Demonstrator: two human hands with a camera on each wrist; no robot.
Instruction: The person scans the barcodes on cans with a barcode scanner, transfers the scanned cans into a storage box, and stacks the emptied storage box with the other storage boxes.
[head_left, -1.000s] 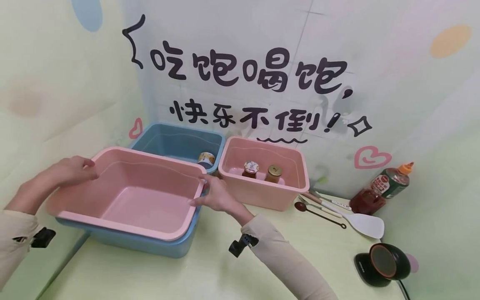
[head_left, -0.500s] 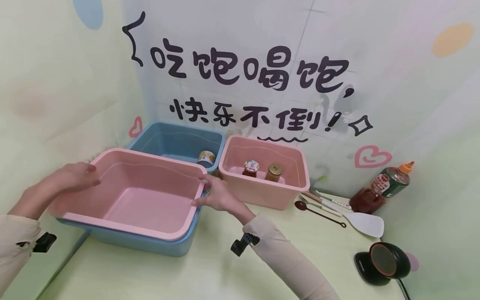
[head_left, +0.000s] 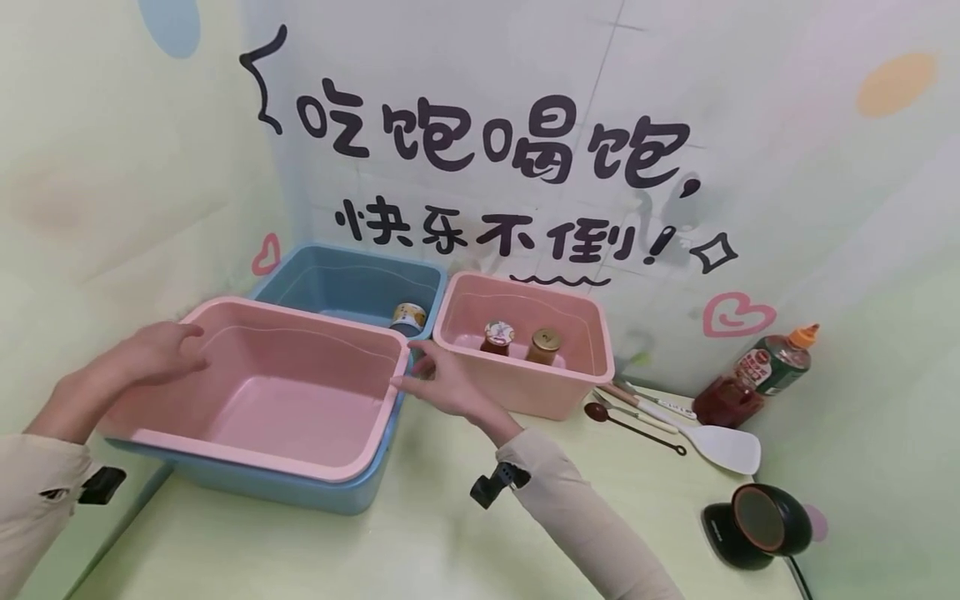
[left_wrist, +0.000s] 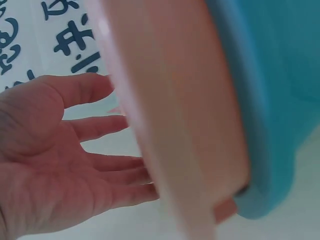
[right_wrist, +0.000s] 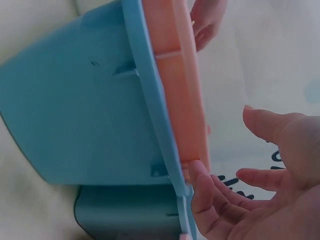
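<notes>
A large pink bin [head_left: 225,455] sits nested in a large blue bin [head_left: 277,490] on the left of the table. My left hand [head_left: 153,354] is at the pink bin's left end, fingers loosely bent over its inside. In the left wrist view the palm is spread and the fingertips pass behind the bin's rim [left_wrist: 165,110]. At the right end, my right hand [head_left: 448,382] has its fingertips right at the rim. The right wrist view shows that hand's thumb [right_wrist: 267,125] standing apart from the rim, fingers lightly bent.
Behind stand a smaller blue bin [head_left: 390,260] with a can [head_left: 408,317], and a smaller pink bin [head_left: 510,379] with two jars [head_left: 544,346]. To the right lie a white spatula [head_left: 723,448] and a brown spoon [head_left: 600,412], near a sauce bottle [head_left: 757,375] and a black device [head_left: 772,521].
My right hand has loosened from the pink bin's rim and shifted slightly right. My left hand has moved a little to the right over the bin. The nested bins stay put.
</notes>
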